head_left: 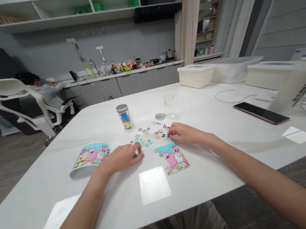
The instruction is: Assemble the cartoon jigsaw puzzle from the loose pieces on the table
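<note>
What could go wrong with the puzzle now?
The right hand is right beside the joined puzzle part, so a bump might break it up. Loose pieces lie scattered between the hands, so one could get brushed away. The clear jar stands just beyond them and might tip if knocked.

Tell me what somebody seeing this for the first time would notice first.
Probably the bright, partly assembled puzzle on the white table, between the person's forearms, with the right hand by its far edge and the left hand off to its left. Colorful loose pieces lie scattered just beyond it. The curled picture sheet, left of the left hand, likely draws the eye next, showing a similar pink figure.
</note>
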The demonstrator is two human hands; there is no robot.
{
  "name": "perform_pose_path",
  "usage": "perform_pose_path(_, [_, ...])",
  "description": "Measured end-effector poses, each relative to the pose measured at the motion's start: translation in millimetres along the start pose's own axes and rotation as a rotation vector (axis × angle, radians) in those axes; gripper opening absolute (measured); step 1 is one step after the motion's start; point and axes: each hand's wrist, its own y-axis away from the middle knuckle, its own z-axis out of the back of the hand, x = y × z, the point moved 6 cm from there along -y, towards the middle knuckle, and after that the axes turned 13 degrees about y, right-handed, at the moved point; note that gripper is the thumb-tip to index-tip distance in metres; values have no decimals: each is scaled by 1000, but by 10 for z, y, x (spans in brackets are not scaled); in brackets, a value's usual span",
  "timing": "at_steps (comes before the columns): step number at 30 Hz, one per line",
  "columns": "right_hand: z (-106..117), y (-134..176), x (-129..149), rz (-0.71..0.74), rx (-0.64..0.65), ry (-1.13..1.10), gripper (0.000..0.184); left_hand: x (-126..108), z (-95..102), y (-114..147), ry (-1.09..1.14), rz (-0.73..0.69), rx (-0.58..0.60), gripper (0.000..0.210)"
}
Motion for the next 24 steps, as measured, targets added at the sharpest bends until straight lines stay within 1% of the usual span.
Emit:
perform_pose_path(5, [-11, -12, -6, 9, -9, 1, 17, 1, 4, 1, -33, -5, -20, 25])
perform_pose_path(13, [-8, -14, -11, 13, -39, 8, 8, 18, 38, 15, -75, 32, -26, 26])
perform_pose_path(16, [-11, -12, -12, 11, -28, 10, 12, 28, 47, 26, -71, 32, -24, 27])
perform_pose_path(21, [-9, -10, -4, 18, -15, 10, 16, -8, 28, 40, -21, 7, 27, 25])
perform_pose_path(24, [5, -5, 8, 11, -15, 10, 15, -3, 30, 30, -53, 25, 5, 25])
